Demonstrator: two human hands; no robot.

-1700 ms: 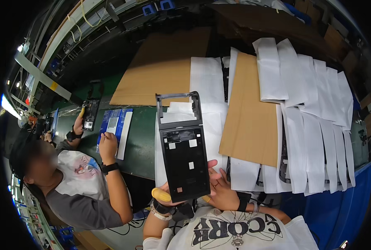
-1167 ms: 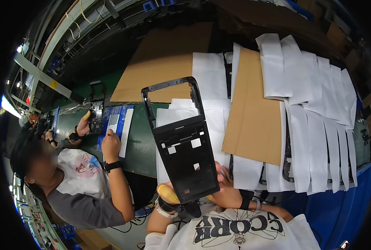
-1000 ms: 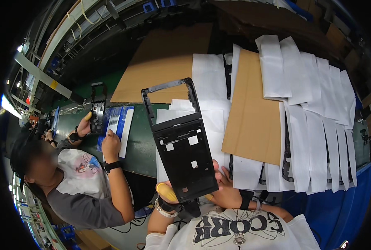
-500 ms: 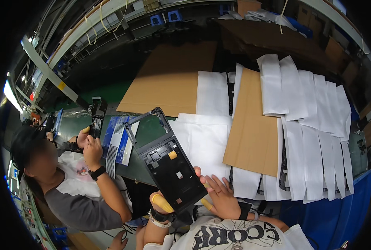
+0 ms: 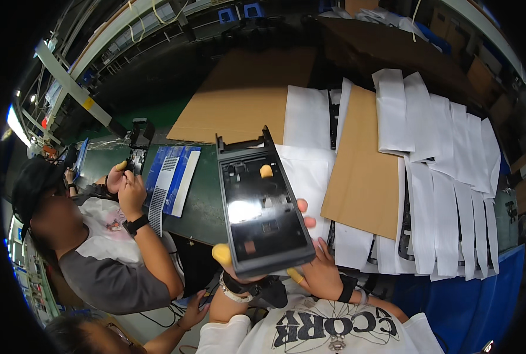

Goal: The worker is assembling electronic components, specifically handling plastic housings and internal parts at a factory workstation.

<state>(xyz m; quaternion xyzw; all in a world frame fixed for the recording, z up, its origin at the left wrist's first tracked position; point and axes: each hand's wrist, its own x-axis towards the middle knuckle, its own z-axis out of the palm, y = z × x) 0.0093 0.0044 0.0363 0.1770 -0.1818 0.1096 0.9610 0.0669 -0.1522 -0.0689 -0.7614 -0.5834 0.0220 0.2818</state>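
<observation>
A dark plastic housing [image 5: 266,224], long and boxy with an open frame at its far end, is tilted up in front of me. Inside it show a small orange-yellow patch and a bright light reflection. My left hand [image 5: 224,259] grips it from below; the thumb, in a yellow finger cot, lies on the left side, and fingertips curl round the right edge. Close to its lower right corner is my right hand [image 5: 325,274], fingers extended, one in a yellow cot. Whether that hand touches the housing I cannot tell.
White foam sleeves [image 5: 437,212], several with dark parts inside, cover the right of the green table [image 5: 201,221]. Cardboard sheets [image 5: 357,171] lie among them. At left, a co-worker [image 5: 121,253] handles a black part [image 5: 138,147] beside a blue-and-white packet [image 5: 174,177]. Another person [image 5: 97,336] is lower left.
The housing has turned more upright and foreshortened, its far end swinging right, and now catches a reflection. My right hand has shifted slightly down. Another person's head has come in at lower left.
</observation>
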